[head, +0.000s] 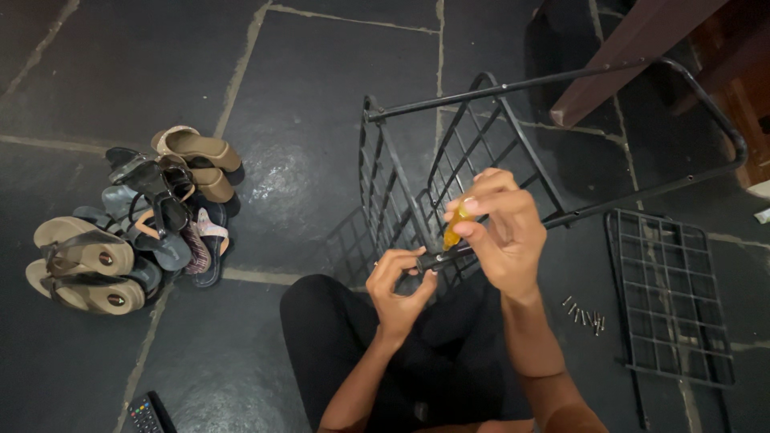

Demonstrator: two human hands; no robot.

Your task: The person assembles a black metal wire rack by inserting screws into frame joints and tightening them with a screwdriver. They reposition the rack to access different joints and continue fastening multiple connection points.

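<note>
Head view shows me a dark stone floor (pixel 305 96) with a heap of sandals (pixel 136 216) off to its left edge, a remote control (pixel 148 414) at the bottom edge, a loose wire grid panel (pixel 670 297) to the right, and a small cluster of screws (pixel 585 317) beside it. A black wire rack frame (pixel 449 160) stands right behind the hands. My right hand (pixel 501 232) is curled closed around a yellow-handled screwdriver (pixel 455 224), its long axis tilted, tip pointing down-left into the frame's bar. My left hand (pixel 397 285) pinches that bar between its fingers.
</note>
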